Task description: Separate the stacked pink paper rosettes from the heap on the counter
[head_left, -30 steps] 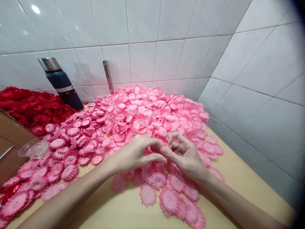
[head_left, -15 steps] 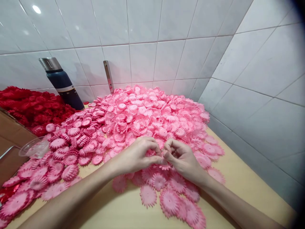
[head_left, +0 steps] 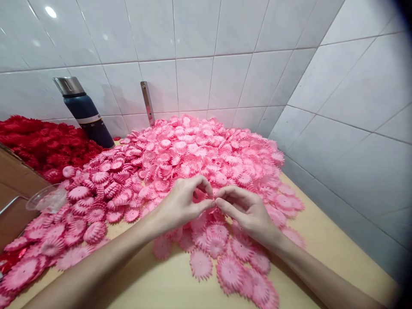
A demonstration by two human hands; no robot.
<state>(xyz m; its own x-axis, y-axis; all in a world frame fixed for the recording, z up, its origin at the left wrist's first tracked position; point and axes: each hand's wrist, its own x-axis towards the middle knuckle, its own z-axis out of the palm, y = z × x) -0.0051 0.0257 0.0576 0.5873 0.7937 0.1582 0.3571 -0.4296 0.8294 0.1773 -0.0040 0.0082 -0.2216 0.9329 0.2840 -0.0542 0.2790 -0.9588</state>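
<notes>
My left hand (head_left: 188, 199) and my right hand (head_left: 246, 210) meet fingertip to fingertip over the front of a heap of pink scalloped flower discs (head_left: 199, 154). The right thumb and index finger are pinched together; whatever sits between them is too small or hidden to name. My left thumb reaches to the same spot, its fingers curved above with a gap behind the tips. Below the hands, loose pink discs (head_left: 230, 272) overlap on the pale tabletop (head_left: 154, 283), several with a small hole in the centre.
A dark blue bottle (head_left: 85, 113) with a steel cap stands at the tiled wall, beside a red pile of discs (head_left: 48, 143). At left are a cardboard box (head_left: 16, 189) and a clear plastic cup (head_left: 48, 199). A metal strip (head_left: 147, 103) rises behind the heap.
My hands have shifted slightly, and the fingers have straightened and opened out a little. More of the pink discs beneath them shows now.
</notes>
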